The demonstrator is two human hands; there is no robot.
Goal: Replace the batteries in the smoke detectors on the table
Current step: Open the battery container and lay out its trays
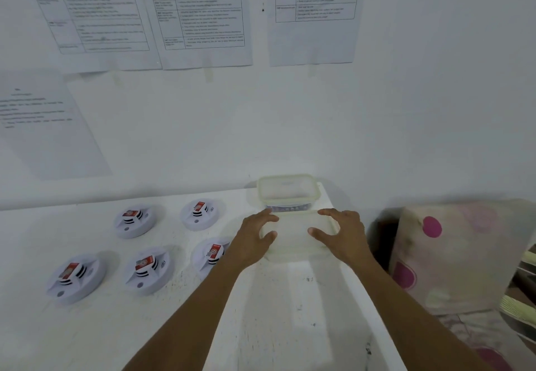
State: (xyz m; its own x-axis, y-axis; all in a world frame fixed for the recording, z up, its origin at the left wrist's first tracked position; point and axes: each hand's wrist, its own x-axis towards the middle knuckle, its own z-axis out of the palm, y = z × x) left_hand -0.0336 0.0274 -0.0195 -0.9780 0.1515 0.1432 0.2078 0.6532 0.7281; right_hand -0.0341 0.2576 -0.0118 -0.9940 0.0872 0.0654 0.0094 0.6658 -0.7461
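Progress seems early: five round white smoke detectors point(138, 231), lower left, bear red batteries point(130, 213); left hand point(255, 238) and right hand point(343, 234) clasp a translucent plastic box point(293, 238).

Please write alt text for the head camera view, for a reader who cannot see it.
A person's left hand and right hand grip a clear container at the right end of a white table. A second container stands behind it; five smoke detectors lie to the left, each with a red battery on top.
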